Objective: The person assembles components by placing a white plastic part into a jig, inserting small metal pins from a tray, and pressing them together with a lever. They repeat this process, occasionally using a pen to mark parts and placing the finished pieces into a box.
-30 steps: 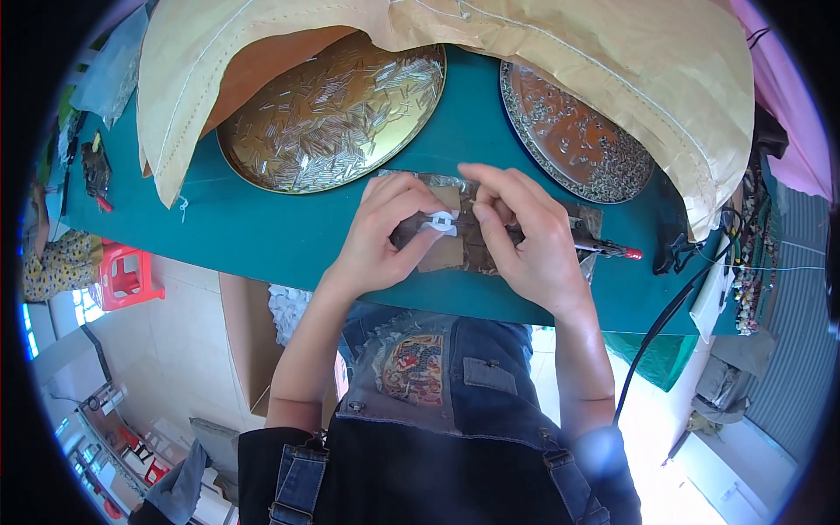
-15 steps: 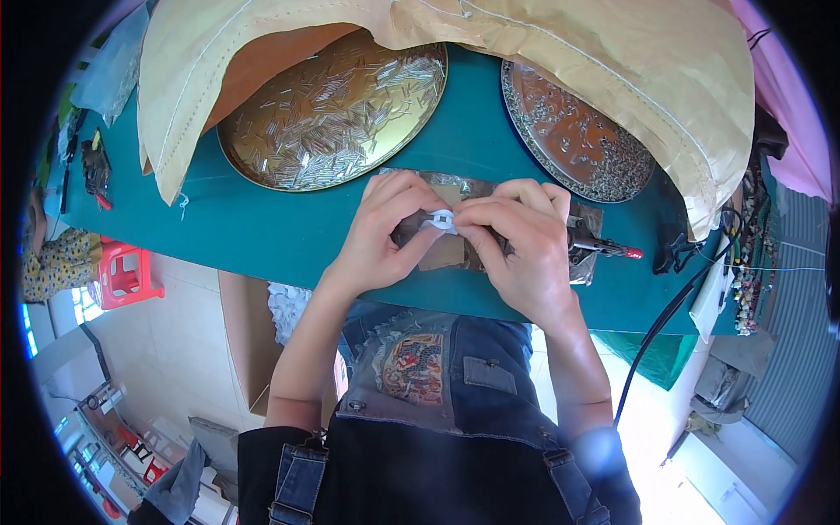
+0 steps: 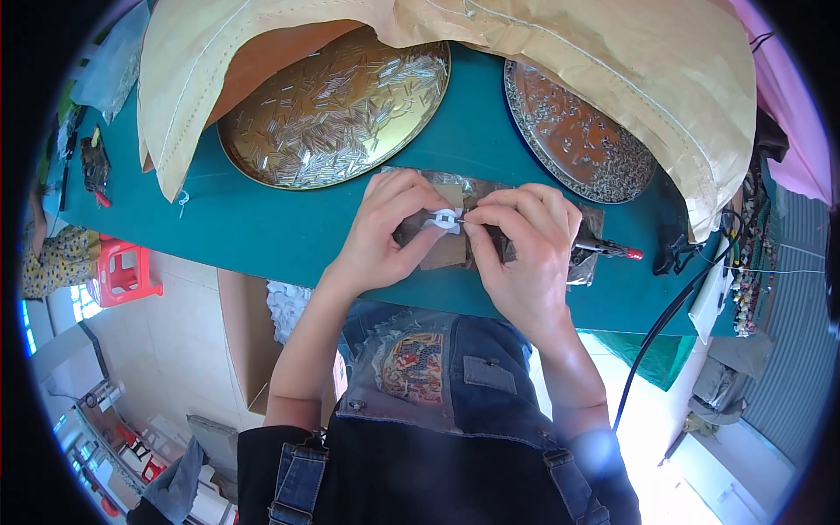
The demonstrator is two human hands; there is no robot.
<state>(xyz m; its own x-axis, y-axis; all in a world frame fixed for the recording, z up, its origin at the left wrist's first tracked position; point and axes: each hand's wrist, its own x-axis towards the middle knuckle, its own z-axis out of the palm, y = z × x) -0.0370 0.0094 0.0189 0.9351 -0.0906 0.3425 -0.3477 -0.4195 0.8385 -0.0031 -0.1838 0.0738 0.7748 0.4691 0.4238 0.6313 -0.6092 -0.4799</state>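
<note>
My left hand (image 3: 381, 232) pinches a small white piece (image 3: 445, 219) with a dark square middle between thumb and fingers. Close on its right, my right hand (image 3: 529, 249) has thumb and forefinger pressed together on a thin, pin-like piece (image 3: 461, 221) that points toward the white piece. Whether the two touch is too small to tell. Both hands are above a brown cardboard piece (image 3: 446, 252) and a crinkled clear wrapping (image 3: 477, 186) on the green table. To the right of my right hand lies a dark tool with a red tip (image 3: 632, 254).
Beyond my hands, a gold tray (image 3: 289, 185) holds many thin clear rods. A round tray (image 3: 530, 140) at the right carries small shiny bits. Tan paper (image 3: 612, 52) arches over both. A black cable (image 3: 652, 337) hangs at right, and a red stool (image 3: 122, 276) stands left.
My right hand has drawn slightly right, away from the white piece, and the thin piece now shows in its pinch. My left hand stays in place.
</note>
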